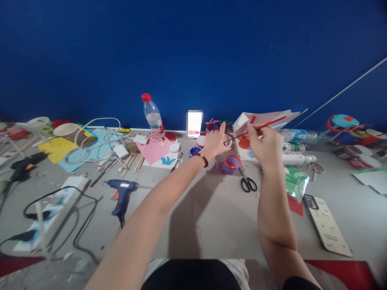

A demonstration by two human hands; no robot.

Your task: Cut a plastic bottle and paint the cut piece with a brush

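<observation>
Paintbrush point(267, 123), red-handled and thin, slants above the cluttered surface point(205, 213), its dark tip at the mouth of a small paint pot point(228, 140). The right hand point(266, 147) has its grip pinched around the lower handle, pencil-fashion. The left hand point(214, 145) appears to have its grip closed on the pot's side, forefinger raised. Judging by its build, the brush is light and stiff, best held low on the handle and clear of the bristles. The pot looks light and easily tipped, so its wall is the place to hold it. Scissors point(248, 184) lie just below, a blue glue gun point(121, 192) well to the left.
</observation>
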